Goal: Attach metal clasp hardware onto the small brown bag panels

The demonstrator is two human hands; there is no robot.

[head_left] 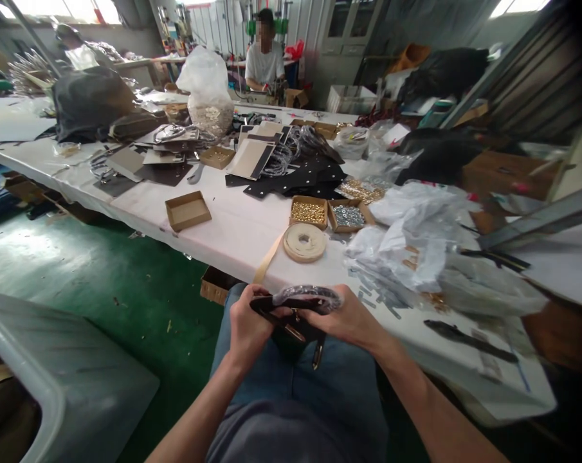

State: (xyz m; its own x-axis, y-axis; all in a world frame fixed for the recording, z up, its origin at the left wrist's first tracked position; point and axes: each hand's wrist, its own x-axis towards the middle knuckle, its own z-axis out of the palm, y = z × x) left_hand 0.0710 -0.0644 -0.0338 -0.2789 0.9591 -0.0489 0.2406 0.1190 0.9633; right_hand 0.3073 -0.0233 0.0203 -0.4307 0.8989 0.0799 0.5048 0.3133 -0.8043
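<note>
The left hand and right hand each keep a grip clamped on a dark strap, held over the lap just below the surface edge. Advisable: hold it taut, with the metal fitting facing up.

Bare forearms; blue denim trousers.

No readable text, no labels, no brands, no numbers anywhere

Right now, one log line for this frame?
left hand: grips dark strap piece | right hand: holds its plastic-wrapped end | where: just off table edge | nearest: tape roll
</note>
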